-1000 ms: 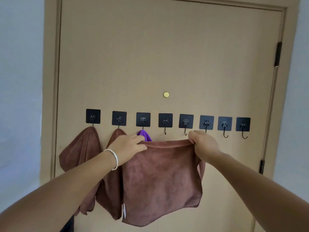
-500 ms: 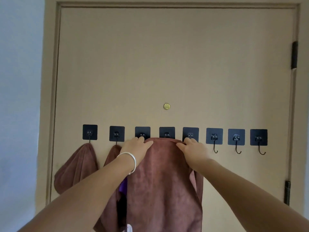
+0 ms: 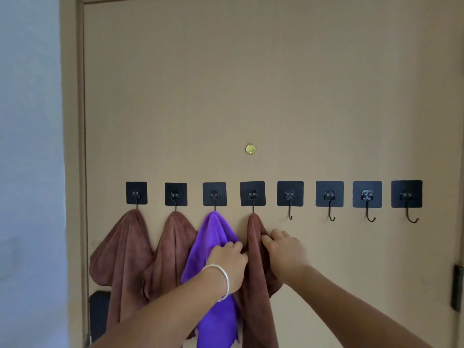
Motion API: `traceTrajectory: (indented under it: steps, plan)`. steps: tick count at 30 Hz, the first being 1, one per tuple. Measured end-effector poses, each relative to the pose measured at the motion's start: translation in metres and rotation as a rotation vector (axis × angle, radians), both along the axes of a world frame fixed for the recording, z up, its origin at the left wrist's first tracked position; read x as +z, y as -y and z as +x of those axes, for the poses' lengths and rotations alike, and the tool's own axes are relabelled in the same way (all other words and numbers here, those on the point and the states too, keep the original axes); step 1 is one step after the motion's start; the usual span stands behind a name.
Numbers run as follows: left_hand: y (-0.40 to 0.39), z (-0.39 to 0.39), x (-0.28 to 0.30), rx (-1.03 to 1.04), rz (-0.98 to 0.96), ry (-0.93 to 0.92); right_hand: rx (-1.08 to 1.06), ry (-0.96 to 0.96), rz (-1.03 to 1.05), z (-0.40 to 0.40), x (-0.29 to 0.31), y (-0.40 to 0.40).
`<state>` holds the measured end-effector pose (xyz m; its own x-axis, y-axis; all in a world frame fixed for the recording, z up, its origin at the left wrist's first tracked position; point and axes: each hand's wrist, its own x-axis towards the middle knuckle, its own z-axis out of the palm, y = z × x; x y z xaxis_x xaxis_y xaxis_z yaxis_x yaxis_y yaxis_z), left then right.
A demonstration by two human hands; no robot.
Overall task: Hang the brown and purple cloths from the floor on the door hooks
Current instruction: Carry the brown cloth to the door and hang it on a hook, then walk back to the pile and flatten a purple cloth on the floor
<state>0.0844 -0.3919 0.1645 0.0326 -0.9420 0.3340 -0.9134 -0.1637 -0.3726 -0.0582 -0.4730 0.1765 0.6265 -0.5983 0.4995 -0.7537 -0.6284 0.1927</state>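
Fourth hook [image 3: 252, 197] from the door's [image 3: 276, 84] left edge carries the brown cloth [image 3: 256, 272]; left hand [image 3: 227, 262] and right hand [image 3: 285, 249] fingers curl on its folds. Purple cloth [image 3: 213, 247] hangs just left (four hooks right bare).

A: Bottom edge cuts off the lower ends of the purple cloth [image 3: 216, 237] and the fourth brown cloth [image 3: 256, 285]; both forearms run out of frame.

B: Left hand [image 3: 227, 262] covers part of both cloths. Fingertips hidden in the folds; grip cannot be confirmed.

A: Right hand [image 3: 285, 252]: finger ends sit at the brown cloth's edge, contact unclear.

B: Hook tips under all four cloths hidden. Dark object [image 3: 99, 315] low left, partly behind the first brown cloth [image 3: 123, 252], unidentifiable.
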Motion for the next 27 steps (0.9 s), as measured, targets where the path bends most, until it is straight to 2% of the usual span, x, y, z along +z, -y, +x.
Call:
traceTrajectory:
  steps: [5, 8, 11, 14, 18, 27]
  plan:
    - [-0.009, 0.007, 0.03, -0.017, 0.066, 0.102, 0.073, -0.06, -0.087, -0.02, 0.005, 0.004]
    - [-0.014, 0.004, 0.067, -0.036, -0.097, 0.126, 0.086, 0.056, -0.148, -0.042, 0.021, 0.004]
    - [-0.009, -0.009, 0.085, -0.171, -0.295, 0.099, 0.032, 0.167, -0.172, -0.072, 0.029, 0.004]
    - [0.006, -0.032, 0.085, -0.32, -0.401, 0.107, -0.047, 0.145, -0.218, -0.109, 0.035, 0.005]
    - [0.032, -0.069, 0.082, -0.539, -0.443, 0.089, -0.18, 0.158, -0.259, -0.161, 0.049, -0.004]
    - [0.048, -0.174, 0.081, -0.94, -0.417, -0.054, -0.581, 0.126, -0.248, -0.263, 0.064, -0.079]
